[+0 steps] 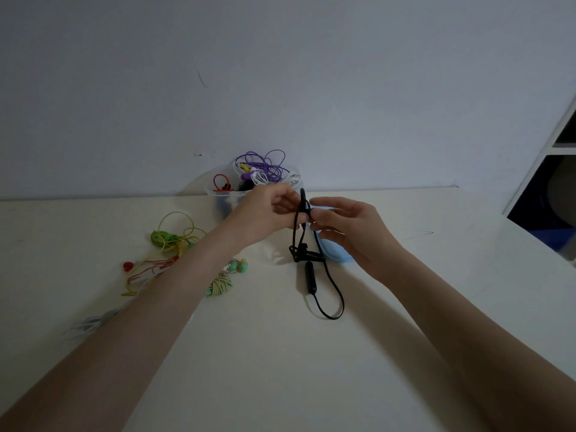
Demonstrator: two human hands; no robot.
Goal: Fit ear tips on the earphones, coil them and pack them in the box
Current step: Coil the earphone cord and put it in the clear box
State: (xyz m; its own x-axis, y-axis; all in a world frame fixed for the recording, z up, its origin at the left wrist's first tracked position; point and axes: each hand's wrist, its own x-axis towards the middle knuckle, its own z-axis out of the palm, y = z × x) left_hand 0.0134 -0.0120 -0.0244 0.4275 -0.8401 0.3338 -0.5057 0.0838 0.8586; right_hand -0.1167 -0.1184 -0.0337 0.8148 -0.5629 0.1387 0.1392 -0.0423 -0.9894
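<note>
Above the middle of the worktop (280,353), both hands hold a black earphone set (307,251) by its upper end. The left hand (268,213) has its grip curled round the cord, and the right hand (346,226) pinches what seems to be an earbud between thumb and fingertips, though the dim light hides whether a tip is on it. The rest of the cord hangs in a loose loop that reaches the worktop, so coiling looks unfinished and packing not begun for this set. Behind the hands stands a clear box (224,204) holding purple, white and red earphones. To the left lie a green coil (162,238), a red and yellow set (146,269) and a mint coil (221,285), apparently still awaiting packing.
</note>
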